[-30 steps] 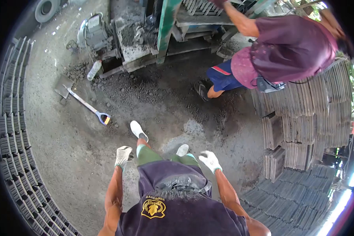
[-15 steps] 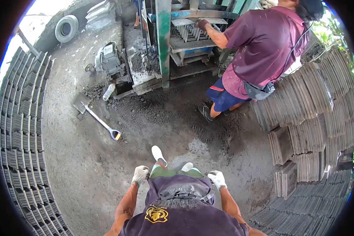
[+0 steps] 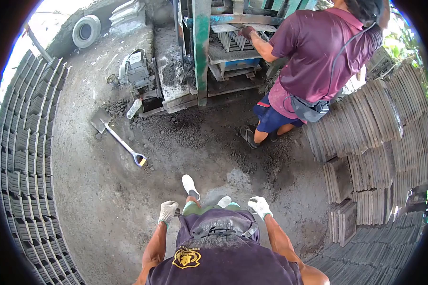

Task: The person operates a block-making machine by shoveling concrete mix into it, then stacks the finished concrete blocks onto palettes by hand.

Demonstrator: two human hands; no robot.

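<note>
Gloved hands hang low, seemingly empty.

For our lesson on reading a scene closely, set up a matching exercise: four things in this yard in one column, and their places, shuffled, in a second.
Things:
1. shovel
2. tyre
3. plastic bottle
4. stacked boards

Places:
A. far up left, by the wall
B. beside the motor's base
C. flat on the ground, left of the wet patch
D. right, behind the co-worker

Pairs: 1-C, 2-A, 3-B, 4-D
</note>
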